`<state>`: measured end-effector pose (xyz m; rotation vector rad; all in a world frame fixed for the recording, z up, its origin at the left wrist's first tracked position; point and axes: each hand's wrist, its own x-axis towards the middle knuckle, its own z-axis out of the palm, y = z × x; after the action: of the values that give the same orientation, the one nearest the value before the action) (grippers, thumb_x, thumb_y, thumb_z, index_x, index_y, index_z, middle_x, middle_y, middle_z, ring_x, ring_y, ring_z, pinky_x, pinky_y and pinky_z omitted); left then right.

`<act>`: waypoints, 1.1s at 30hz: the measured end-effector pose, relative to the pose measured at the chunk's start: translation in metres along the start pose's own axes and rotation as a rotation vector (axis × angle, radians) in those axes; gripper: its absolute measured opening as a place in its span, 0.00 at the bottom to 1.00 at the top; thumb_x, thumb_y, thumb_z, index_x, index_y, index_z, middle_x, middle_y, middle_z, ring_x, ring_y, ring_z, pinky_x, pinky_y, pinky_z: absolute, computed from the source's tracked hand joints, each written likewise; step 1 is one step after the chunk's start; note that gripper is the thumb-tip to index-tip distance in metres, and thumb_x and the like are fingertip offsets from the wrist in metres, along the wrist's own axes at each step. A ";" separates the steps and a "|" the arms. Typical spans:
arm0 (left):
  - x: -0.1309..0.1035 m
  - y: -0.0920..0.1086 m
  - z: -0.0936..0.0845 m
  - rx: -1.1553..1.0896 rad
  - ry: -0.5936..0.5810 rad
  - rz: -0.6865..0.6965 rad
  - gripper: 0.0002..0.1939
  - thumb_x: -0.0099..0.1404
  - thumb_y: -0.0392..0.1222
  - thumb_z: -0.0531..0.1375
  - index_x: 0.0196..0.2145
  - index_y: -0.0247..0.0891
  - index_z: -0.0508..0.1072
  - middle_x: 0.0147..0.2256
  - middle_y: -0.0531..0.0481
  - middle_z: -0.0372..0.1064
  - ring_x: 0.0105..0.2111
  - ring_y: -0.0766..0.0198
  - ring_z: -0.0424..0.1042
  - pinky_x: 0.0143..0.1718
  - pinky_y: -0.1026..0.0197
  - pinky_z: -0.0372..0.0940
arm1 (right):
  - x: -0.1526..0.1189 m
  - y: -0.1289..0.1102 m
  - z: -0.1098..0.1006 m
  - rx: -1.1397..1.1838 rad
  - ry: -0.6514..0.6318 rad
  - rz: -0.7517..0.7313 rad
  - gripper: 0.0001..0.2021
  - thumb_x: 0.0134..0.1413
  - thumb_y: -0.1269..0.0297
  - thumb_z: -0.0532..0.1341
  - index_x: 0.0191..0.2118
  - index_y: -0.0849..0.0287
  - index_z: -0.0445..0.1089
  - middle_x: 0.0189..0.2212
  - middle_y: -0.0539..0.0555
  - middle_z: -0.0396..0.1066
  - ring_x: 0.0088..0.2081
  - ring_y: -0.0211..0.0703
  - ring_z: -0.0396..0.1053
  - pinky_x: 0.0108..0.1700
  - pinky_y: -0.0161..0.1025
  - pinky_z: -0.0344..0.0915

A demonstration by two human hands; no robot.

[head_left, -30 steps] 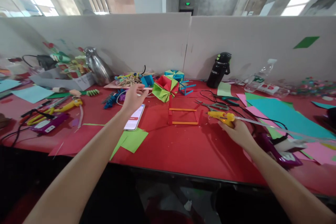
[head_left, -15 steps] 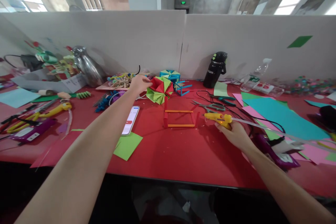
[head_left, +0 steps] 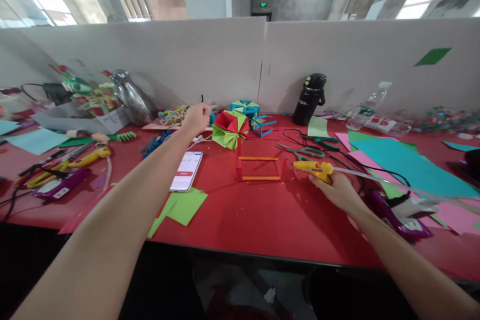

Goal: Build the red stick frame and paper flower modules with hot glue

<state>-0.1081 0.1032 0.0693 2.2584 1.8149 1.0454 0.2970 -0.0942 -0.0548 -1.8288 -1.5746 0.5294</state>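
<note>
My left hand [head_left: 198, 118] reaches over the back of the table beside a pile of craft sticks [head_left: 171, 117], its fingers curled; what they hold, if anything, is hidden. Just right of it sits a red and green folded paper piece [head_left: 230, 129], with blue frames [head_left: 263, 126] behind and beside it. My right hand [head_left: 333, 189] is wrapped round a yellow glue gun [head_left: 313, 169], whose nozzle points left. Near the nozzle, a red and orange stick frame [head_left: 258, 178] rests on the red table [head_left: 243, 225].
A phone [head_left: 187, 171] and green paper [head_left: 187, 206] lie under and beside my left forearm. Scissors [head_left: 305, 151], a black bottle [head_left: 309, 100] and coloured sheets [head_left: 408, 165] are on the right. At the left are a steel jug [head_left: 133, 97] and another glue gun [head_left: 90, 157].
My left hand has moved slightly away from the folded paper piece, and its fingers have curled more. The view has shifted slightly. My right hand still holds the glue gun.
</note>
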 end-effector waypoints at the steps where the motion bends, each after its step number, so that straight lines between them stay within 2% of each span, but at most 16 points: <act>1: -0.005 0.001 -0.004 -0.071 0.038 -0.041 0.13 0.67 0.42 0.51 0.28 0.37 0.70 0.24 0.48 0.70 0.25 0.63 0.69 0.28 0.63 0.62 | 0.000 0.000 0.000 0.002 0.001 -0.007 0.21 0.52 0.49 0.61 0.42 0.63 0.74 0.30 0.55 0.76 0.30 0.48 0.72 0.32 0.38 0.65; 3: -0.020 0.005 -0.013 -0.252 0.114 -0.100 0.16 0.68 0.44 0.49 0.25 0.38 0.65 0.20 0.51 0.65 0.20 0.66 0.65 0.24 0.65 0.59 | 0.001 0.000 -0.001 -0.018 0.012 -0.007 0.21 0.51 0.48 0.61 0.41 0.63 0.74 0.29 0.55 0.75 0.31 0.49 0.72 0.32 0.39 0.64; 5: -0.042 0.011 -0.025 -0.402 0.159 -0.076 0.19 0.70 0.45 0.47 0.22 0.39 0.61 0.17 0.53 0.60 0.17 0.68 0.61 0.22 0.65 0.58 | 0.001 -0.001 -0.001 -0.055 0.023 0.013 0.21 0.50 0.47 0.61 0.38 0.62 0.73 0.26 0.54 0.74 0.29 0.49 0.71 0.30 0.39 0.63; 7: -0.072 0.018 -0.039 -0.459 0.084 -0.003 0.21 0.71 0.47 0.47 0.21 0.39 0.61 0.15 0.54 0.59 0.17 0.69 0.60 0.21 0.65 0.58 | 0.001 -0.001 -0.002 -0.079 0.033 0.027 0.20 0.50 0.46 0.61 0.35 0.62 0.73 0.24 0.53 0.72 0.27 0.47 0.70 0.28 0.39 0.62; 9: -0.104 0.025 -0.051 -0.474 -0.015 0.012 0.22 0.71 0.49 0.49 0.20 0.39 0.61 0.15 0.53 0.59 0.16 0.69 0.59 0.20 0.65 0.57 | 0.001 -0.002 -0.002 -0.085 0.039 0.023 0.19 0.49 0.46 0.61 0.32 0.60 0.72 0.22 0.52 0.70 0.25 0.46 0.69 0.27 0.38 0.61; 11: -0.135 0.029 -0.062 -0.478 -0.162 0.017 0.21 0.69 0.51 0.52 0.21 0.39 0.64 0.17 0.52 0.62 0.18 0.68 0.62 0.20 0.65 0.58 | 0.000 -0.002 -0.002 -0.079 0.041 0.014 0.18 0.49 0.47 0.61 0.32 0.60 0.72 0.22 0.52 0.71 0.26 0.46 0.69 0.27 0.38 0.61; 15: -0.186 0.040 -0.077 -0.463 -0.577 0.093 0.17 0.68 0.51 0.55 0.25 0.39 0.69 0.21 0.53 0.66 0.22 0.67 0.66 0.25 0.65 0.62 | 0.000 -0.002 -0.001 -0.053 0.042 -0.016 0.19 0.50 0.49 0.60 0.37 0.61 0.73 0.27 0.54 0.74 0.31 0.49 0.72 0.33 0.40 0.65; 19: -0.218 0.061 -0.079 -0.463 -1.028 0.153 0.10 0.67 0.47 0.59 0.30 0.42 0.75 0.28 0.52 0.74 0.29 0.64 0.73 0.30 0.64 0.65 | 0.000 -0.002 -0.001 -0.066 0.036 -0.003 0.20 0.50 0.48 0.60 0.37 0.62 0.74 0.27 0.55 0.74 0.30 0.49 0.71 0.33 0.41 0.65; 20: -0.223 0.066 -0.077 -0.484 -1.112 0.185 0.08 0.66 0.45 0.60 0.31 0.43 0.76 0.29 0.52 0.76 0.30 0.64 0.74 0.32 0.64 0.66 | 0.000 -0.001 -0.001 -0.073 0.036 0.006 0.20 0.50 0.47 0.60 0.36 0.62 0.74 0.26 0.55 0.74 0.29 0.49 0.71 0.32 0.41 0.64; 21: -0.226 0.070 -0.074 -0.495 -1.144 0.233 0.06 0.65 0.43 0.60 0.31 0.44 0.77 0.30 0.52 0.76 0.31 0.64 0.74 0.33 0.63 0.66 | 0.000 -0.001 0.000 -0.075 0.037 0.011 0.20 0.49 0.47 0.60 0.36 0.62 0.74 0.26 0.55 0.74 0.29 0.49 0.71 0.32 0.41 0.64; 22: -0.228 0.073 -0.070 -0.487 -1.119 0.279 0.05 0.65 0.43 0.61 0.32 0.44 0.77 0.31 0.53 0.77 0.32 0.64 0.74 0.35 0.63 0.66 | 0.000 0.000 0.000 -0.074 0.038 0.013 0.21 0.49 0.47 0.60 0.36 0.62 0.74 0.26 0.55 0.74 0.29 0.49 0.71 0.32 0.41 0.64; 23: -0.227 0.073 -0.065 -0.460 -1.042 0.313 0.05 0.65 0.42 0.61 0.32 0.45 0.77 0.31 0.53 0.77 0.32 0.64 0.74 0.36 0.62 0.66 | 0.000 0.000 0.000 -0.072 0.040 0.014 0.21 0.49 0.47 0.60 0.36 0.62 0.74 0.26 0.55 0.74 0.29 0.49 0.71 0.32 0.41 0.65; 26: -0.219 0.061 -0.049 -0.326 -0.702 0.351 0.08 0.67 0.44 0.59 0.35 0.44 0.78 0.34 0.50 0.76 0.34 0.62 0.74 0.39 0.59 0.67 | 0.001 0.001 0.000 -0.064 0.036 0.015 0.21 0.49 0.47 0.60 0.37 0.62 0.74 0.27 0.54 0.74 0.30 0.49 0.71 0.33 0.41 0.65; 27: -0.214 0.055 -0.045 -0.280 -0.622 0.352 0.09 0.68 0.45 0.58 0.36 0.44 0.79 0.38 0.48 0.76 0.36 0.61 0.75 0.41 0.58 0.68 | 0.001 0.001 0.000 -0.066 0.034 0.016 0.21 0.49 0.47 0.60 0.37 0.62 0.74 0.27 0.54 0.74 0.30 0.49 0.72 0.33 0.41 0.65; 30: -0.204 0.035 -0.036 -0.078 -0.499 0.411 0.11 0.61 0.55 0.64 0.34 0.47 0.81 0.56 0.45 0.68 0.52 0.48 0.70 0.52 0.47 0.66 | 0.001 -0.001 -0.002 -0.080 0.026 0.021 0.21 0.49 0.48 0.61 0.39 0.62 0.74 0.27 0.55 0.75 0.30 0.49 0.72 0.32 0.40 0.65; 33: -0.198 0.024 -0.033 0.054 -0.416 0.426 0.13 0.60 0.57 0.64 0.28 0.47 0.81 0.59 0.47 0.65 0.58 0.44 0.64 0.58 0.39 0.60 | 0.003 -0.002 -0.004 -0.089 0.028 0.040 0.20 0.48 0.49 0.62 0.38 0.62 0.75 0.26 0.55 0.75 0.28 0.49 0.72 0.30 0.40 0.64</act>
<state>-0.1210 -0.0909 0.0142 2.7080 1.2475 0.4981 0.2985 -0.0917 -0.0505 -1.9292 -1.5682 0.4562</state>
